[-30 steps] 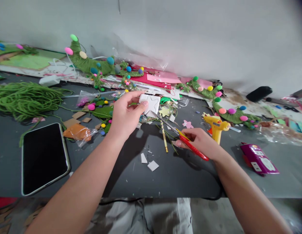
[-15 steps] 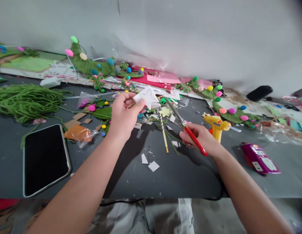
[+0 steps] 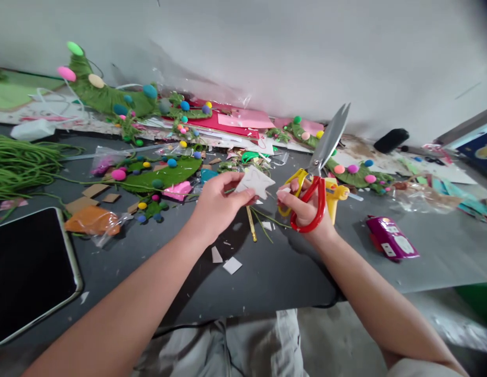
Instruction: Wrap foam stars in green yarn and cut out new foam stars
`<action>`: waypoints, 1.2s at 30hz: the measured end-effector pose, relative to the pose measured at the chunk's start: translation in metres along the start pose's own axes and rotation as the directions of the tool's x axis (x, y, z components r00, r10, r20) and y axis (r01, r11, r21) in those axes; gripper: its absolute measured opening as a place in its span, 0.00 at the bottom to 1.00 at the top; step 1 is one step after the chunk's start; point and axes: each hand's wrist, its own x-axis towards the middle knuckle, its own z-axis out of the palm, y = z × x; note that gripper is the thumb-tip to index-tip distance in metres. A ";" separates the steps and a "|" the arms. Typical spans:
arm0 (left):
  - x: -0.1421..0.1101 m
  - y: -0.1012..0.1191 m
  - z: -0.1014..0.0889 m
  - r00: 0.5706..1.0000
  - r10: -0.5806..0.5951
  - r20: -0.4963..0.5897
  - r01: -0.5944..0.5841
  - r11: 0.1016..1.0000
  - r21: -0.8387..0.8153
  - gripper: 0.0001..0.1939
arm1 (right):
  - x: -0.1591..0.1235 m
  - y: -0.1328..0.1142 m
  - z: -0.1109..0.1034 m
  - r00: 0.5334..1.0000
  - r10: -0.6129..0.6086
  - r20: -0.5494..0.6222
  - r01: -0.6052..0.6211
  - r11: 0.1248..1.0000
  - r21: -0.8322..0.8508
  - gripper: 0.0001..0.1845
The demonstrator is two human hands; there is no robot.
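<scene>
- Left grip [image 3: 218, 207]: bare, like the left forearm [image 3: 145, 285].
- Right grip [image 3: 308, 207]: bare, with the right forearm [image 3: 365, 288] equally uncovered.
- Sleeve [image 3: 418, 368] at four o'clock: pale grey cloth, only partly showing.
- Trousers [image 3: 255, 343] at six o'clock: light grey, creased, whitish towards five o'clock.

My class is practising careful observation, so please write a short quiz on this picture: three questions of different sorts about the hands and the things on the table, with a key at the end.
1. Multiple choice: what does the right hand hold?
a) an orange bag
b) scissors
c) a ball of yarn

2. True or false: the purple packet lies to the right of the dark-screened device.

3. Fill the gap: the left hand holds a small piece whose colour is ____.

Key: 1. b; 2. true; 3. white.
</scene>
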 end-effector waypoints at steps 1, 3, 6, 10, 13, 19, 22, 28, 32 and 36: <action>0.001 0.002 -0.003 1.000 0.020 -0.024 -0.020 1.000 -0.005 0.16 | 0.001 -0.001 -0.002 1.000 -0.008 -0.011 0.008 1.000 -0.007 0.23; 0.002 0.006 -0.008 0.997 0.051 -0.053 -0.053 0.998 -0.025 0.17 | 0.002 -0.003 -0.005 1.000 -0.014 -0.011 0.014 0.999 -0.040 0.23; 0.003 0.011 -0.012 0.997 0.062 -0.050 -0.065 0.996 -0.068 0.18 | 0.002 -0.008 -0.007 0.999 -0.022 0.023 0.026 0.987 -0.157 0.23; 0.003 0.015 -0.014 0.997 0.061 -0.038 -0.065 0.989 -0.129 0.15 | -0.003 -0.014 -0.005 0.994 -0.015 0.106 0.042 0.967 -0.253 0.23; 0.002 0.015 -0.014 0.999 0.015 -0.030 -0.019 0.990 -0.143 0.16 | -0.006 -0.017 -0.003 0.984 -0.026 0.175 0.069 0.968 -0.243 0.23; -0.001 0.006 -0.005 0.989 -0.114 0.091 0.122 0.988 -0.097 0.18 | -0.007 -0.015 0.000 0.984 -0.029 0.174 0.053 0.990 -0.134 0.24; -0.002 0.001 0.000 0.983 -0.140 0.122 0.148 0.987 -0.066 0.19 | -0.006 -0.012 0.002 0.989 0.011 0.148 0.007 0.992 -0.122 0.26; -0.001 0.000 0.001 0.980 -0.162 0.119 0.164 0.986 -0.014 0.20 | -0.006 -0.016 0.002 0.990 0.009 0.140 0.021 0.977 -0.211 0.27; -0.002 -0.001 0.002 0.978 -0.169 0.118 0.171 0.985 -0.003 0.20 | -0.006 -0.016 0.001 0.988 0.007 0.153 0.034 0.964 -0.263 0.21; -0.002 0.001 -0.001 0.985 -0.141 0.100 0.145 0.989 -0.031 0.19 | -0.005 -0.014 0.003 0.994 0.017 0.105 0.016 0.953 -0.303 0.17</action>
